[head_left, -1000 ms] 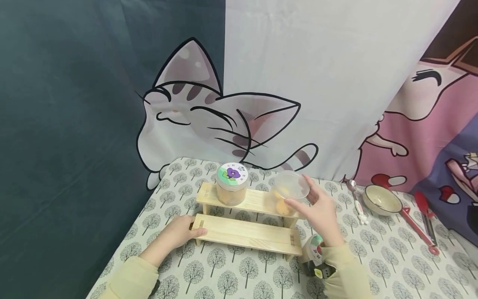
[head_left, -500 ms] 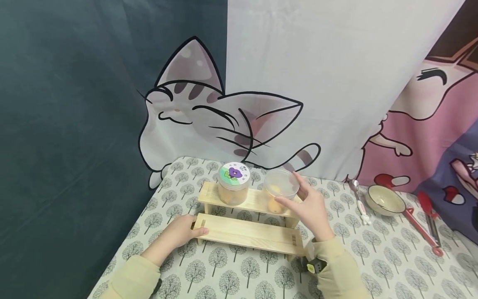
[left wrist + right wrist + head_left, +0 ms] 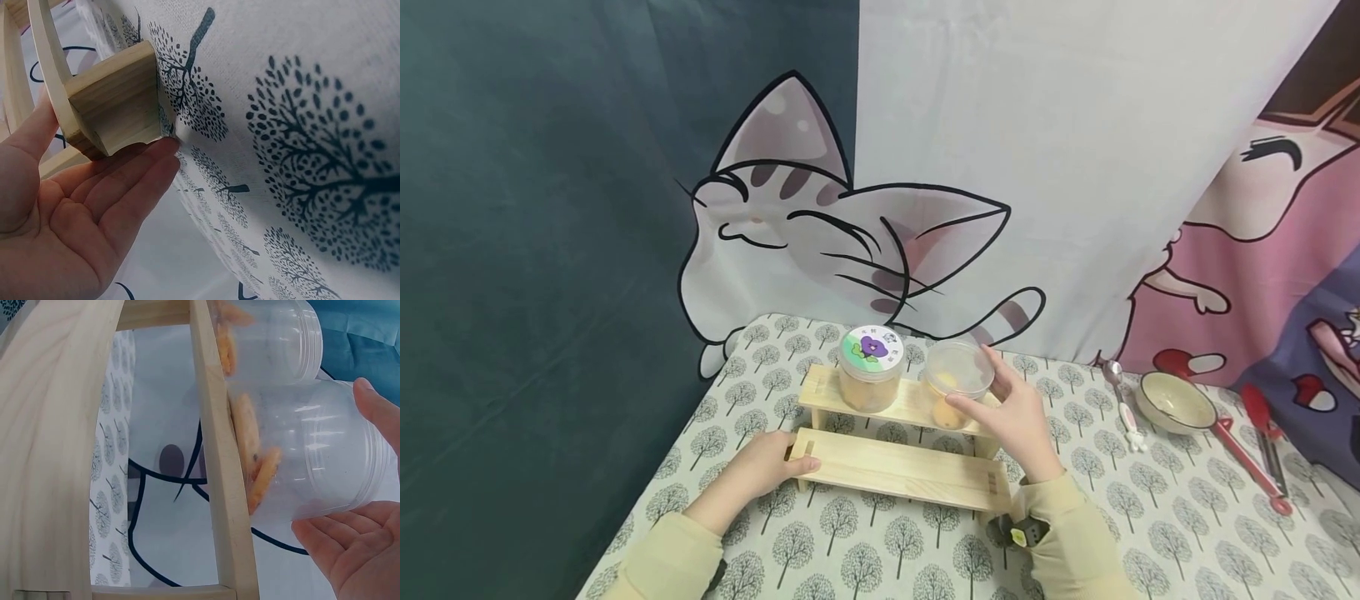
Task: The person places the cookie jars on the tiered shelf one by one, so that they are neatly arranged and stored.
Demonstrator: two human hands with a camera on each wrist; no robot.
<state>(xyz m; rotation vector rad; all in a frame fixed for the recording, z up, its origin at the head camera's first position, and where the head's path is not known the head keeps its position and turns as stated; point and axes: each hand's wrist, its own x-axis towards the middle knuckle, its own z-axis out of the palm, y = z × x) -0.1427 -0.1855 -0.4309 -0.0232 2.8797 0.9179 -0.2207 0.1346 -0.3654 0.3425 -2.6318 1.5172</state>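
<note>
My right hand [image 3: 1017,421] holds a clear plastic jar [image 3: 957,371] near its rim, thumb on one side and fingers on the other. Orange pieces of food [image 3: 257,469] lie at its bottom. The jar stands on the upper step of a two-step wooden rack [image 3: 898,467]. Beside it on that step is a lidded jar [image 3: 871,371], whose label shows a purple flower. My left hand [image 3: 767,462] grips the left end of the lower step, thumb on top; the left wrist view shows its fingers by the rack's leg [image 3: 119,100].
To the right on the tree-print tablecloth [image 3: 865,558] lie a spoon with a white handle [image 3: 1123,412], a cream pan [image 3: 1176,402] with a red handle and a red utensil [image 3: 1255,408]. Cartoon curtains [image 3: 1037,167] hang behind the table.
My right hand has shifted left along the upper step with the clear jar, bringing it closer to the lidded jar. The left hand keeps its grip on the rack.
</note>
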